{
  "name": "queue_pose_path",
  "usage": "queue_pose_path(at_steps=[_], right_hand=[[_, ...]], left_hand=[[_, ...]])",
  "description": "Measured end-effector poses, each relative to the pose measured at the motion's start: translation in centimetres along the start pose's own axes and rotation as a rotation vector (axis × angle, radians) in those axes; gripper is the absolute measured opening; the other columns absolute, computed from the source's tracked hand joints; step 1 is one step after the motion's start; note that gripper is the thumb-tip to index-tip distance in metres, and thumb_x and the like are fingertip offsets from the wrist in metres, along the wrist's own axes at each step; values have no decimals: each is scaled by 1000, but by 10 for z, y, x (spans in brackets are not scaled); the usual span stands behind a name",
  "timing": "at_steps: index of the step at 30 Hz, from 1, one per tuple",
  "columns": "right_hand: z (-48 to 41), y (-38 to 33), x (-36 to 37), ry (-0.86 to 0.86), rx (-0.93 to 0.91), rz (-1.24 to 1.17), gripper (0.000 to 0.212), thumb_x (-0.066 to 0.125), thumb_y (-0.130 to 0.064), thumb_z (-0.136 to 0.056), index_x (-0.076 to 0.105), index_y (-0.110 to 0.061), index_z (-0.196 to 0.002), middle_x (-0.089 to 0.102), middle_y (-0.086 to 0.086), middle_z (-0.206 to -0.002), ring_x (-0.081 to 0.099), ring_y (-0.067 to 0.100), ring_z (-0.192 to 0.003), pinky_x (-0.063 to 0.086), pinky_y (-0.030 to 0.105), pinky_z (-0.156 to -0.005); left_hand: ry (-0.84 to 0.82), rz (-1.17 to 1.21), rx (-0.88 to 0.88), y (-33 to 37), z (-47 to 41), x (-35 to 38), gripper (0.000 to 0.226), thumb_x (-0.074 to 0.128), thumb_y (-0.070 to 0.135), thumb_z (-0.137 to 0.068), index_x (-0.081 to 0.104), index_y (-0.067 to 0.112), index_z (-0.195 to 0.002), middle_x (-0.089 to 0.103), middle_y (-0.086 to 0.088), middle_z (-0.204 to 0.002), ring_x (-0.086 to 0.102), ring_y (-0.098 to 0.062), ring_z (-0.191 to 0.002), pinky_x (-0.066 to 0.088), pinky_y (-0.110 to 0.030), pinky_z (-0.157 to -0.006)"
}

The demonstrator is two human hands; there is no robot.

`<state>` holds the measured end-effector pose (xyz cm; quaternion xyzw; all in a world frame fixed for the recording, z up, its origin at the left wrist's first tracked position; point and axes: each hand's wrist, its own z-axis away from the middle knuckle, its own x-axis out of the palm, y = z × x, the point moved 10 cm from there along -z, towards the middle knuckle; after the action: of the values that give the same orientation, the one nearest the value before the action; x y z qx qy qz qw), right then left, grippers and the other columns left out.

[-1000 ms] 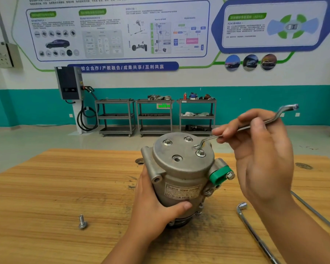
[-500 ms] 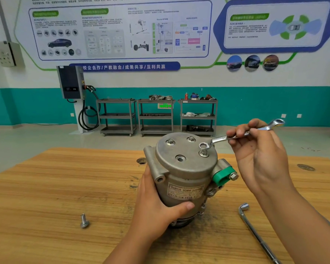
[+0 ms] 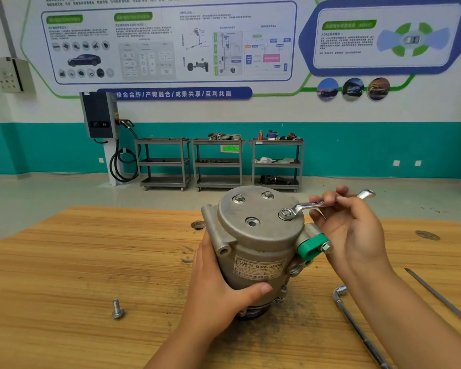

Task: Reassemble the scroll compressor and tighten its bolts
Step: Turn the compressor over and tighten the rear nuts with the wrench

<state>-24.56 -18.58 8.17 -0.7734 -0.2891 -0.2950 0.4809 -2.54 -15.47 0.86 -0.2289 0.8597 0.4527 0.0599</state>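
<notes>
I see a dull grey compressor (image 3: 258, 243) with a bright green cap (image 3: 310, 245) and a pale label (image 3: 258, 269) printed in dark letters. The wrench (image 3: 308, 206) and the loose bolt (image 3: 117, 309) are shiny silver. The table (image 3: 77, 262) is honey-yellow wood, streaked with darker grain and smudged black in places. The wall (image 3: 51, 147) is white above a teal band, and the carts (image 3: 164, 161) are dark grey.

The left hand (image 3: 216, 288) has its fingers gone round the far side of the compressor (image 3: 261, 243), and its thumb sits over the bottom edge of the label (image 3: 258, 269) — the small print there is too tiny to read anyway. Right of the compressor, the L-shaped wrench (image 3: 355, 328) runs off the bottom edge and the thin rod (image 3: 442, 299) beyond it is cut off at the right edge. The spanner (image 3: 301, 207) on the compressor's top has its middle buried under the fingers of the right hand (image 3: 357, 235).
</notes>
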Motion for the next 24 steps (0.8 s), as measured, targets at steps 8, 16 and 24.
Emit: queue_pose_path(at_steps=[8,16,24], right_hand=[[16,-12,-4,100,-161,-27,28,33,-13,-92,45,-12,-67,44,-1,-47,52,17,-54,48,23,-59],[56,-55,36,-100,-780,461,31,41,-9,-79,58,-32,-66,54,-10,-55,54,18,-57,45,27,-61],[102,-39,84,-382,-1124,998,17,46,-6,-81,53,0,-67,45,4,-67,42,21,-65,37,31,-59]], left_hand=[[0,-11,-12,-1,0,-1,124,68,88,-36,28,39,-144,39,33,-131,36,9,-126,31,-10,-94],[13,-7,-10,0,1,-1,123,76,75,-39,32,30,-144,43,22,-134,40,0,-128,36,-24,-101],[15,16,0,2,1,0,120,75,80,-40,28,40,-143,42,27,-133,39,5,-126,35,-17,-97]])
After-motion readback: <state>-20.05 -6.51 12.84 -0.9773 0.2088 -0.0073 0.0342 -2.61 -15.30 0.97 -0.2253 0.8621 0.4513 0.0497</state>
